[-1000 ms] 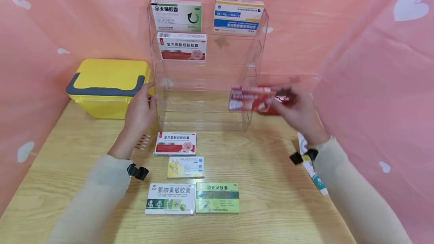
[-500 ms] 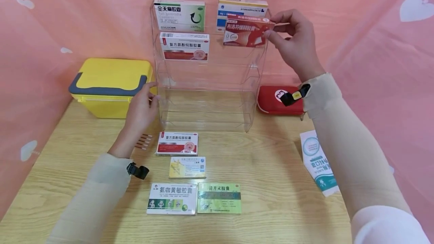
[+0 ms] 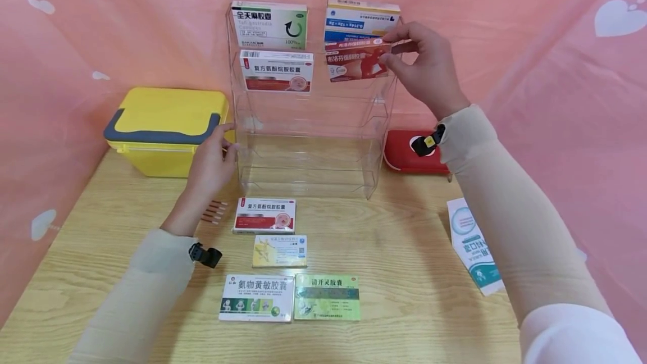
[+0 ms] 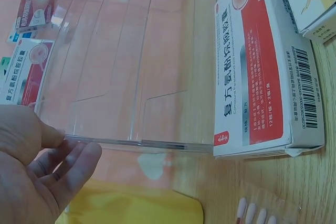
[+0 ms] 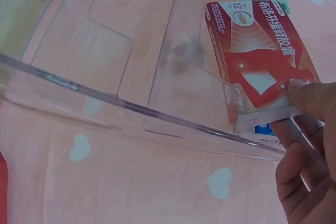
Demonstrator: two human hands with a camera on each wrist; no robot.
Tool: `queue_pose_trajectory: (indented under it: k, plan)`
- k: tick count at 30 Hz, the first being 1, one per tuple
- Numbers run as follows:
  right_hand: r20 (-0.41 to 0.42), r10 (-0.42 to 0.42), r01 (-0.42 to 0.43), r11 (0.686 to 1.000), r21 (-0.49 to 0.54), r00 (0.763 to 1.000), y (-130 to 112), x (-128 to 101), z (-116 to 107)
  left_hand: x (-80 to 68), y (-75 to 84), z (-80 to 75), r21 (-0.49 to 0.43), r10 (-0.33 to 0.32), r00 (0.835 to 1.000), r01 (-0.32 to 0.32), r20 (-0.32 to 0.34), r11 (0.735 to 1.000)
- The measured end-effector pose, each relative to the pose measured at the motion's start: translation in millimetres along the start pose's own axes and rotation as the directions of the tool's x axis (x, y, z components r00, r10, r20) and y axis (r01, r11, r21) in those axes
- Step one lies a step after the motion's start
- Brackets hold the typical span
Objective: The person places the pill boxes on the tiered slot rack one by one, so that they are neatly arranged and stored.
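On your clear rack (image 3: 308, 145): green-white box (image 3: 269, 24), "全天麻胶囊", "100%"; below it, red-white box (image 3: 276, 70), "复方氨酚烷胺胶囊". In front of the rack: white box (image 3: 256, 297), "氨咖黄敏胶囊"; green box (image 3: 327, 296), "清开灵胶囊". Red box (image 5: 260, 56) entering the rack: "12" (other print too blurred for you to read).

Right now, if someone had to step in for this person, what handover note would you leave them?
Right hand pinches the red medicine box, partly lowered into the clear rack's second tier, right side. Left hand rests against the rack's left edge.
Done: three boxes sit in the rack, two on top and one on the second tier, left.
Left: seat the red box; four boxes lie on the table in front.
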State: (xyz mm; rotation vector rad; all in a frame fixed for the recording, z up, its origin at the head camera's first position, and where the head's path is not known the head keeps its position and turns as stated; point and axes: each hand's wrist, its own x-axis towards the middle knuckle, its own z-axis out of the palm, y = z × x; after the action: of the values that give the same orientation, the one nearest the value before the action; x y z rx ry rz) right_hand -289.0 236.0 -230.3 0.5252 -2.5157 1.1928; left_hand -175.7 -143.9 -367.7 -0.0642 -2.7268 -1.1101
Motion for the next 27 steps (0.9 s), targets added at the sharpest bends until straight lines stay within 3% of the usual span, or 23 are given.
queue_pose_trajectory:
  k: [5,9,13,20,27]
  plan:
    - [0.07,0.018,-0.007,0.989,-0.15,0.997,2.2,1.7,3.5,0.0,-0.9,0.7,0.004,0.0,1.0,0.0,-0.007,1.0]
    - [0.103,0.039,-0.017,0.979,-0.205,0.994,2.4,1.0,4.6,0.2,-1.5,1.4,0.006,0.007,1.0,-0.007,-0.01,1.0]
    - [0.102,0.051,-0.026,0.973,-0.23,0.993,2.8,0.6,4.3,1.0,-1.9,1.9,0.009,0.013,1.0,-0.013,-0.013,1.0]
    - [0.07,-0.021,0.041,0.954,-0.296,0.997,4.6,0.7,4.8,0.4,-2.1,1.9,0.014,0.016,1.0,-0.016,-0.017,1.0]
    - [0.059,0.03,-0.007,0.934,-0.357,0.998,6.4,-1.9,4.9,0.7,-2.2,2.8,0.012,0.021,1.0,-0.021,-0.019,1.0]
